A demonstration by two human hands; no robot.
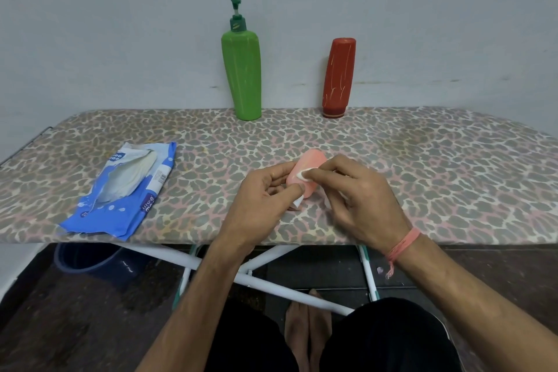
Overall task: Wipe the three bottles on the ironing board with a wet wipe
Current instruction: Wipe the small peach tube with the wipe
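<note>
Pink bottle (305,176) held; wipes pack (120,193) left (2 bottles behind).

dark bucket (90,260) on the floor beneath the board's white legs (211,266)

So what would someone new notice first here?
Both hands meet over the board's middle: the left hand holds a pink bottle while the right hand presses a wet wipe on it. Behind stand a green pump bottle and a red bottle.

Home laundry corner, leopard-print ironing board (422,166) against plain wall (120,24), bucket (90,260) on dark floor (60,326)
</note>
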